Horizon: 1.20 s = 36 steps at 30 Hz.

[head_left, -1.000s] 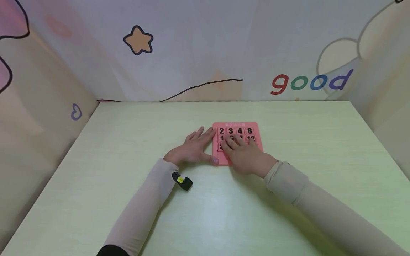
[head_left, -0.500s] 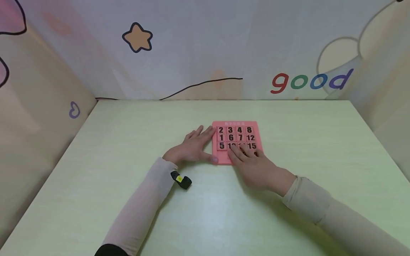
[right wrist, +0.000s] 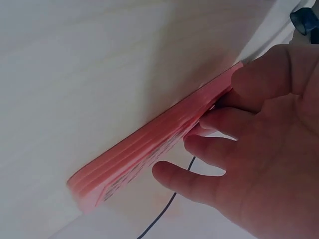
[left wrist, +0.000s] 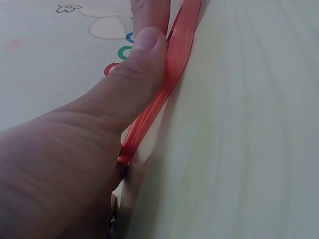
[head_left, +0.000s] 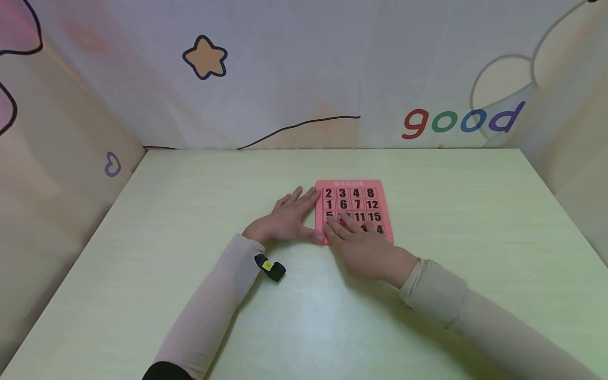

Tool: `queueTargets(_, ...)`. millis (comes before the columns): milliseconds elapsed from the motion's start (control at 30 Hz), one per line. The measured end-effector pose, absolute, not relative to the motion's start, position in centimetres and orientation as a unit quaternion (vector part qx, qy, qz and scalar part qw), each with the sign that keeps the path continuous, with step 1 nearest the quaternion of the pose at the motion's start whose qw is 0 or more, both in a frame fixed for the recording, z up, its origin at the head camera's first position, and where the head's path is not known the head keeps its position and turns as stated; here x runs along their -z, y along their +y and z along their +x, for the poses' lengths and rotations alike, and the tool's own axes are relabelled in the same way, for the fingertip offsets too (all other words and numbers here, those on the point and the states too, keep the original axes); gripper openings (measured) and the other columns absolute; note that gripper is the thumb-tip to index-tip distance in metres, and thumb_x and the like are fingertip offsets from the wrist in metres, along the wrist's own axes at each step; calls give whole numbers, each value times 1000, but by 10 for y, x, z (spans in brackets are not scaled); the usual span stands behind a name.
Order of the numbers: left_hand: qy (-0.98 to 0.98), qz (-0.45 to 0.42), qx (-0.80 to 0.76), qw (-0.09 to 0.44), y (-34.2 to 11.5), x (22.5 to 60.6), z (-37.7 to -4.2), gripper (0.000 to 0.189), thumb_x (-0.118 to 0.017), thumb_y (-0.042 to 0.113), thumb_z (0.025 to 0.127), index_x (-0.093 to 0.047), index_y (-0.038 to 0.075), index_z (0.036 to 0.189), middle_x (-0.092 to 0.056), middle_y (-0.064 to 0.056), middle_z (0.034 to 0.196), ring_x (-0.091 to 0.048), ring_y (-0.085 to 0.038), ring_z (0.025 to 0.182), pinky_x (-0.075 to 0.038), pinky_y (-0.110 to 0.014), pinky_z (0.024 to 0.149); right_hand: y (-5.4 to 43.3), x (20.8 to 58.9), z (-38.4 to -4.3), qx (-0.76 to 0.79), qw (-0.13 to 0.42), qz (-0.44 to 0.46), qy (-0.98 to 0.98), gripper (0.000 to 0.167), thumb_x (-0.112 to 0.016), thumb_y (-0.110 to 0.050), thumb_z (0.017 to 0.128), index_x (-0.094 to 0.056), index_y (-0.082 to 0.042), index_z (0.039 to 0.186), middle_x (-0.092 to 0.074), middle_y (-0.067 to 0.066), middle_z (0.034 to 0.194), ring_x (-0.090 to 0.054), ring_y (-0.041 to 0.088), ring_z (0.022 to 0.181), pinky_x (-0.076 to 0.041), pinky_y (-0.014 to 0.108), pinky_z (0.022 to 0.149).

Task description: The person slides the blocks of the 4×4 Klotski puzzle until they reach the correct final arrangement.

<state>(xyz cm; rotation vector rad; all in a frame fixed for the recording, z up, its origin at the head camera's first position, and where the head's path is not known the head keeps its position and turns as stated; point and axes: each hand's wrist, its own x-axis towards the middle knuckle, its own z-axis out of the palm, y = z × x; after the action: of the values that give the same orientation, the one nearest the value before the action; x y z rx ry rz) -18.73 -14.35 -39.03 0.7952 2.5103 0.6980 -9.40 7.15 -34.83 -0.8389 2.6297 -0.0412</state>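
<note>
A pink sliding number puzzle [head_left: 349,184] lies flat on the table, its tiles printed with black numbers. The top rows read 2 3 4 8 and 1 6 7 12; below, 11 and 15 show. My left hand [head_left: 283,219] rests at the puzzle's left edge, fingers spread, with the thumb [left wrist: 142,62] against its near left corner. My right hand [head_left: 363,252] lies over the lower left part of the puzzle, fingertips on the tiles near the 5. It covers much of the bottom row. In the right wrist view the fingers are extended over the puzzle's face [right wrist: 144,142].
The pale green table [head_left: 199,184] extends around the puzzle on all sides. A printed backdrop [head_left: 294,63] with a star and the word "good" stands behind it. A black strap [head_left: 271,267] with a yellow mark is on the left wrist.
My right hand drew back toward the near edge of the puzzle, uncovering the upper rows, then shifted left toward the lower left tiles. My left hand has stayed in place.
</note>
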Motion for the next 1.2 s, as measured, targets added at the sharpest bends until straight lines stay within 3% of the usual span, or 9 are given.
queueTargets(600,905,277,-244,212,-143,395,-190,121,-74,69,78,-3,22,164,4,6,168,18,-18,151,11,-38,120,126,354,-69,24,123,-311,942,60,-51,-7,101,-30,1,157,-27,20,162,-24,44,147,-31,74,104)
queueTargets(1033,902,279,-256,208,-145,392,-188,119,-75,66,80,-4,21,164,2,5,169,16,-18,152,9,-39,121,93,349,-82,41,149,-315,936,58,-50,-10,101,-33,-1,157,-25,18,163,-13,41,151,-22,71,111)
queueTargets(1200,902,282,-251,211,-144,393,-188,118,-74,66,80,-4,22,164,3,5,168,17,-17,152,10,-40,120,104,353,-79,36,138,-294,945,60,-49,-12,103,-29,-3,159,-21,15,165,-13,41,151,-21,73,110)
